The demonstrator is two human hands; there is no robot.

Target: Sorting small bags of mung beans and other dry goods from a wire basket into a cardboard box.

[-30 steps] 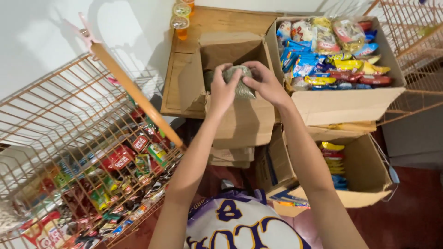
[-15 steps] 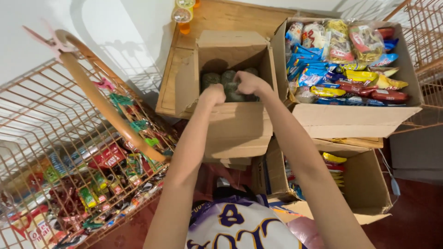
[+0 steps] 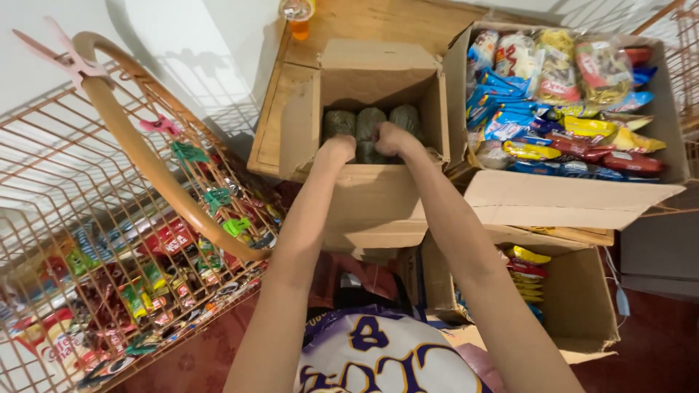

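Cardboard, plain brown and a bit scuffed, makes up the open box [image 3: 378, 131] on the wooden table [image 3: 408, 22], and both hands are down inside it. The left hand [image 3: 336, 148] is curled over the near rim, knuckles up, fingers hidden below the edge, so I cannot tell how far it is closed or whether it has hold of anything. The right hand [image 3: 392, 138] is bunched over a grey-green bundle [image 3: 370, 124], one of a row of rounded, clear-wrapped packs standing side by side against the far wall of the box; it looks closed on the top of that bundle, though the fingertips are out of sight. Those packs look soft and light, the wrap slick and crinkly, so I would guess they give under a squeeze and slide against each other; the rounded top or the sides, taken with a full palm, seems the surest place to grip, since a pinch on loose film could slip. Just to the right a bigger carton [image 3: 575, 196] is heaped with bright snack bags [image 3: 553, 94], and a wire rack [image 3: 109, 240] of small packets leans at the left.
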